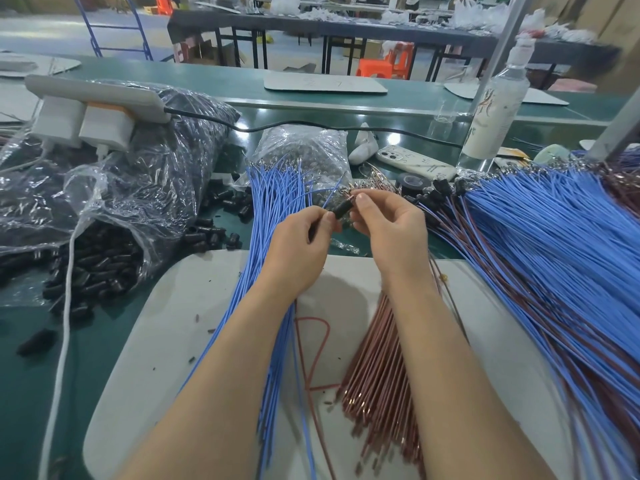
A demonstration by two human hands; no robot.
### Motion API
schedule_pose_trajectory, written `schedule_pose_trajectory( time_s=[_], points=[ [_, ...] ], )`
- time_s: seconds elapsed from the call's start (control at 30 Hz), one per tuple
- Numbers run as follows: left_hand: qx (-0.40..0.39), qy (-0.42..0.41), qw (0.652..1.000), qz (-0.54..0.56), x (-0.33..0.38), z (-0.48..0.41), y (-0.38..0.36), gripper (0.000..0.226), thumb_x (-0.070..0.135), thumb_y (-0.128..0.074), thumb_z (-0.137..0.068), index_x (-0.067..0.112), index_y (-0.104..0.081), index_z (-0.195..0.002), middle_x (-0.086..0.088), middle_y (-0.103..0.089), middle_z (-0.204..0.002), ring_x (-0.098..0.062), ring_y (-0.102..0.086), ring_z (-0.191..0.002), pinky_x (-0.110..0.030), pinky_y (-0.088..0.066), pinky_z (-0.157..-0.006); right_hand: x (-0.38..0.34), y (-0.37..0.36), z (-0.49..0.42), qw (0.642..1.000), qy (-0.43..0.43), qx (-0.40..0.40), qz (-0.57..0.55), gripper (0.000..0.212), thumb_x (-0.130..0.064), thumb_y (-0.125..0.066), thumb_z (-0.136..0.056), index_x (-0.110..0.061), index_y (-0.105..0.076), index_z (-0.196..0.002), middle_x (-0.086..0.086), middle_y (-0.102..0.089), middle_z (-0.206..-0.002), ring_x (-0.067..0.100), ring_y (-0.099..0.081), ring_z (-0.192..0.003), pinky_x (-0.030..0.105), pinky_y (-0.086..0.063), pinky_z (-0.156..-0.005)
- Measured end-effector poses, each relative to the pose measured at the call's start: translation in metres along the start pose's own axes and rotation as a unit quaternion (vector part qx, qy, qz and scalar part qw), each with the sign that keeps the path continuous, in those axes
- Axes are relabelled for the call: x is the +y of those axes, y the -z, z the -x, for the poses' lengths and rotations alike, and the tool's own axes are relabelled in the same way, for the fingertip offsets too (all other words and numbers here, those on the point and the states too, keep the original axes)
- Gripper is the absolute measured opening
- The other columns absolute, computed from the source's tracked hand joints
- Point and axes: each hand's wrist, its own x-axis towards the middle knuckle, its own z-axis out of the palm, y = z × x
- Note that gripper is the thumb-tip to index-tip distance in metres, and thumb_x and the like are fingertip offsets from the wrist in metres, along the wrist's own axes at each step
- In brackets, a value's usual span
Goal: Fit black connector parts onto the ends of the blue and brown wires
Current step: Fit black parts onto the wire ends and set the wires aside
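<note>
Draw stock from the open bag of black connector parts [100,268] at the left of the desk [31,368]; loose parts [211,233] lie just beside its mouth. The blue wires [273,209] lie in a bundle across the white mat [166,334] and run under your left forearm. Your left hand [299,239] is curled, with thumb and fingers pinching one black connector [341,210] at its left end. The connector is raised above the desk, between both hands. Your right hand [389,230] is likewise curled and pinches at the connector's right end, where a metal-tipped wire end meets the part. A thin blue wire rises from that point, but the fingers hide the joint, so you cannot tell which wire is being seated. To do this step well, steady the connector with the left hand, align the terminal with the cavity axis, and push straight in with the right. Do not twist or bend the terminal. Judge seating by feel, then tug lightly. The brown wires [377,368] lie under your right forearm. The pile of mixed wires [554,244] at the right has black parts fitted on some of its far ends.
</note>
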Motion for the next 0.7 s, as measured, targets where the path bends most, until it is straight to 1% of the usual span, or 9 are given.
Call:
schedule_pose_trajectory(
  time_s=[0.13, 0.23, 0.3, 0.4, 0.47, 0.57, 0.63, 0.67, 0.7],
  points=[
    [0.003, 0.000, 1.000, -0.010, -0.0012, -0.0001, -0.0008, 0.025, 0.021, -0.046, -0.099, 0.017, -0.063, -0.082, 0.006, -0.042, -0.053, -0.004, -0.036, -0.045, -0.018, -0.028, -0.045, 0.0011, -0.0007, -0.0008, 0.999, 0.005, 0.015, 0.030, 0.022, -0.008, -0.059, -0.091, -0.024, -0.065, -0.077, -0.003, -0.067, -0.071, 0.011, -0.064, -0.070, 0.041, -0.057, -0.081],
    [0.010, 0.004, 1.000, -0.007, -0.0014, 0.0006, -0.0012, 0.019, 0.021, -0.048, -0.098, 0.017, -0.060, -0.084, 0.005, -0.054, -0.059, -0.001, -0.042, -0.045, -0.014, -0.029, -0.046, 0.0032, -0.0020, -0.0015, 0.999, -0.003, 0.029, 0.037, 0.021, -0.008, -0.057, -0.090, -0.022, -0.062, -0.075, -0.001, -0.066, -0.067, 0.015, -0.065, -0.069, 0.044, -0.057, -0.079],
    [0.016, 0.008, 1.000, 0.010, -0.0008, 0.0012, -0.0012, 0.012, 0.019, -0.050, -0.097, 0.015, -0.058, -0.090, 0.006, -0.063, -0.064, 0.006, -0.047, -0.045, -0.009, -0.031, -0.046, 0.0042, -0.0030, -0.0012, 0.999, -0.016, 0.032, 0.026, 0.020, -0.008, -0.056, -0.090, -0.021, -0.062, -0.075, -0.002, -0.066, -0.066, 0.013, -0.065, -0.065, 0.040, -0.058, -0.076],
    [0.022, 0.003, 1.000, 0.007, -0.0014, 0.0013, -0.0012, 0.011, 0.018, -0.051, -0.097, 0.013, -0.059, -0.091, 0.006, -0.067, -0.067, 0.006, -0.049, -0.047, -0.008, -0.033, -0.049, 0.0064, -0.0044, -0.0023, 0.998, -0.054, 0.032, -0.016, 0.018, -0.007, -0.056, -0.091, -0.017, -0.062, -0.078, -0.001, -0.066, -0.065, 0.009, -0.064, -0.059, 0.030, -0.057, -0.068],
    [0.026, -0.001, 1.000, 0.002, -0.0012, 0.0015, -0.0009, 0.011, 0.018, -0.051, -0.096, 0.014, -0.058, -0.089, 0.006, -0.067, -0.067, 0.001, -0.051, -0.050, -0.011, -0.036, -0.051, 0.0071, -0.0055, -0.0032, 0.994, -0.091, 0.011, -0.054, 0.015, -0.009, -0.056, -0.092, -0.015, -0.062, -0.080, -0.001, -0.066, -0.066, 0.010, -0.064, -0.059, 0.026, -0.056, -0.065],
    [0.027, 0.002, 1.000, 0.011, -0.0003, 0.0020, -0.0004, 0.011, 0.016, -0.051, -0.096, 0.014, -0.058, -0.089, 0.003, -0.066, -0.070, -0.013, -0.061, -0.064, -0.028, -0.051, -0.063, 0.0075, -0.0067, -0.0019, 0.989, -0.113, -0.064, -0.074, 0.013, -0.012, -0.060, -0.092, -0.012, -0.065, -0.080, 0.006, -0.068, -0.073, 0.015, -0.064, -0.065, 0.026, -0.057, -0.064],
    [0.026, 0.008, 0.999, 0.020, 0.0011, 0.0024, -0.0005, 0.011, 0.015, -0.051, -0.096, 0.012, -0.059, -0.090, -0.001, -0.067, -0.075, -0.019, -0.065, -0.073, -0.039, -0.054, -0.073, 0.0088, -0.0070, -0.0003, 0.990, -0.094, -0.094, -0.051, 0.013, -0.011, -0.064, -0.089, -0.011, -0.067, -0.077, 0.017, -0.069, -0.081, 0.026, -0.066, -0.075, 0.039, -0.059, -0.075],
    [0.027, 0.009, 0.999, 0.022, 0.0017, 0.0022, -0.0007, 0.011, 0.015, -0.050, -0.096, 0.012, -0.059, -0.091, -0.002, -0.068, -0.076, -0.020, -0.065, -0.074, -0.042, -0.054, -0.074, 0.0090, -0.0070, 0.0003, 0.991, -0.081, -0.098, -0.037, 0.014, -0.011, -0.065, -0.088, -0.011, -0.067, -0.075, 0.021, -0.069, -0.084, 0.030, -0.066, -0.078, 0.046, -0.057, -0.081],
    [0.030, 0.011, 0.999, 0.021, 0.0022, 0.0023, -0.0007, 0.011, 0.015, -0.050, -0.096, 0.012, -0.059, -0.090, -0.002, -0.068, -0.076, -0.019, -0.066, -0.075, -0.042, -0.054, -0.075, 0.0088, -0.0067, 0.0005, 0.992, -0.071, -0.096, -0.027, 0.014, -0.011, -0.066, -0.088, -0.013, -0.068, -0.074, 0.021, -0.069, -0.084, 0.031, -0.066, -0.079, 0.049, -0.056, -0.083]
  ],
)
